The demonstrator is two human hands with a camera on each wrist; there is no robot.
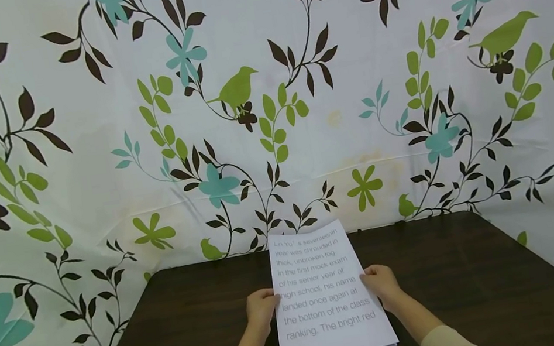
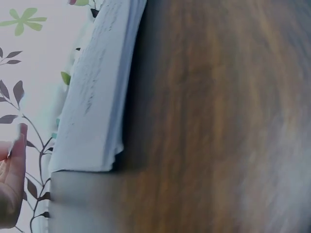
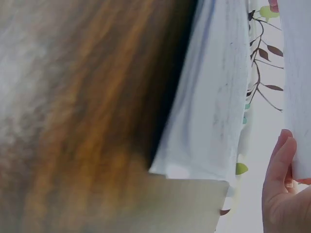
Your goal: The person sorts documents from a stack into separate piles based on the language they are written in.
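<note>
Paper [image 1: 321,297] printed with large grey text, a stack of sheets, lying on the near middle of a dark brown table [image 1: 482,274], long edge running near to far. Far end lifted slightly off the wood, near end flat at the table's near edge, with the sheet edges showing at the near right corner.

Left hand [image 1: 261,310] on the left edge of the stack, about halfway along, fingers curled over the edge and thumb side tucked against the page; gripping the paper. Right hand [image 1: 382,283] on the right edge, just opposite, fingers curled round the edge, gripping likewise. Both wrists coming in from the near side, a pale sleeve [image 1: 447,344] on the right forearm.

Left wrist view: stack edge [image 2: 92,107] seen side-on above blurred wood grain [image 2: 218,121], part of a hand [image 2: 12,179] at the lower left; finger spread hard to tell there. Right wrist view: same stack from the other side [image 3: 214,107], fingers [image 3: 279,170] pressed against a sheet at the far right, wood [image 3: 82,111] blurred at the left.

Behind the table, hung as a backdrop, a white cloth [image 1: 264,80] patterned with dark vines, teal flowers and green birds, wrapping round the left and right sides too.
</note>
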